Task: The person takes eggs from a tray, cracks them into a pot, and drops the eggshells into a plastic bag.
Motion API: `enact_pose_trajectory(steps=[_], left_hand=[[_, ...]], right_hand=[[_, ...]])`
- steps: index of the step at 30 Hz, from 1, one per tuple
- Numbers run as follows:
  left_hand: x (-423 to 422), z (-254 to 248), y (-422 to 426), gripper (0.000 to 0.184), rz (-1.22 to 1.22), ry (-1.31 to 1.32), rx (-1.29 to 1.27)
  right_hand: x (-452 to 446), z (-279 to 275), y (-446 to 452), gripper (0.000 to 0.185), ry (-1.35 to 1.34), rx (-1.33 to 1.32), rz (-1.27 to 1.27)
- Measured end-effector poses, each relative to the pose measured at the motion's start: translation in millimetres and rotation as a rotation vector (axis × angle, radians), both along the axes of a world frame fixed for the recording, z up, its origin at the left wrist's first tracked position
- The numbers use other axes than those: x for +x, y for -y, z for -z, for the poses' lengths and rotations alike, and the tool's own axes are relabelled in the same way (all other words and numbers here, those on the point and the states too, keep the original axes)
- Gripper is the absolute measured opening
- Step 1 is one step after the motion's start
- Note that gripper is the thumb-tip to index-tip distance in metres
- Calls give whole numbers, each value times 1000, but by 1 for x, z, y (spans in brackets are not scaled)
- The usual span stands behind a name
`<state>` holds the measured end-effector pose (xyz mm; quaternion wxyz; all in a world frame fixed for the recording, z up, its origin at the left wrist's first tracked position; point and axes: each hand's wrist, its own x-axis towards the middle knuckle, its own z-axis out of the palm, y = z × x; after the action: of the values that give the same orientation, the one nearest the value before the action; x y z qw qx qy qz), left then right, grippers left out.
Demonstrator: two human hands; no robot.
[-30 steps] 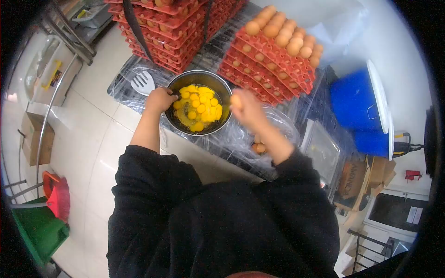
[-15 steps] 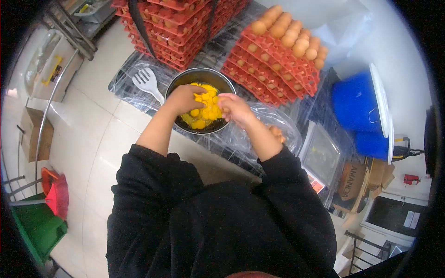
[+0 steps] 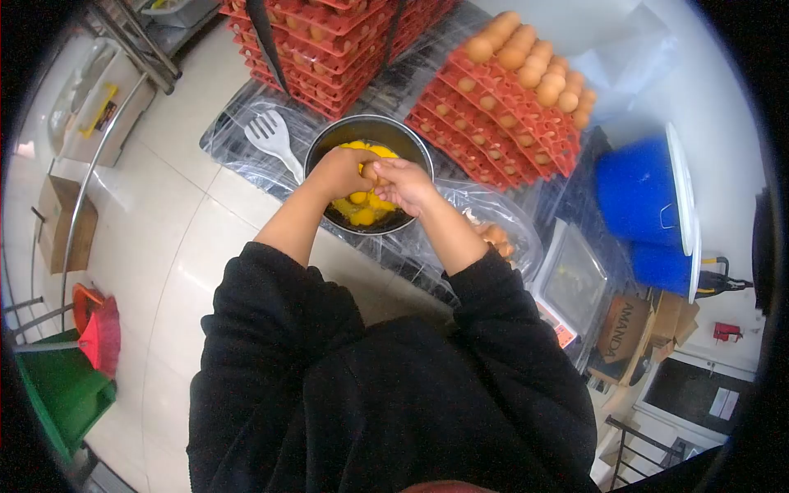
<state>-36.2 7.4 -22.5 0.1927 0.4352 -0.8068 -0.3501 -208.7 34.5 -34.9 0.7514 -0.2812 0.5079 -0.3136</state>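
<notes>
Over a dark metal pot (image 3: 421, 156) that holds several yellow egg yolks (image 3: 362, 215), my left hand (image 3: 341, 172) and my right hand (image 3: 403, 186) meet. Their fingers close round a brown egg (image 3: 370, 172), which they partly hide. Just right of the pot lies a clear plastic bag with brown eggshells (image 3: 495, 237). A white slotted spatula (image 3: 271, 137) rests to the left of the pot. Behind on the right, whole brown eggs (image 3: 530, 67) stand on a stack of red trays (image 3: 493, 123).
A taller strapped stack of red egg trays (image 3: 329, 53) stands behind the pot. On the plastic-covered table's right side lies a clear-lidded container (image 3: 574, 275). Blue buckets (image 3: 641, 193) and cardboard boxes (image 3: 629, 329) are further right.
My right hand came from the pot's right side to over it, with the egg. My left hand moved off the rim to meet it. The view has shifted slightly.
</notes>
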Motion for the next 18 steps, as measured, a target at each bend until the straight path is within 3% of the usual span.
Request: enact_pose_trajectory(steps=[6,13,15,18], left_hand=[[4,-2,5,45,-12,89,68],[-2,-4,6,49,70,138,-51],[-7,-11,3,49,73,135,-97],[-12,-18,-5,48,6,-200,-67]], right_hand=[[1,-8,3,29,-131,-64,-40],[5,-16,9,36,-384,-171,-193],[4,-17,7,32,-325,-156,-118],[-12,-33,-3,28,-227,-106,58]])
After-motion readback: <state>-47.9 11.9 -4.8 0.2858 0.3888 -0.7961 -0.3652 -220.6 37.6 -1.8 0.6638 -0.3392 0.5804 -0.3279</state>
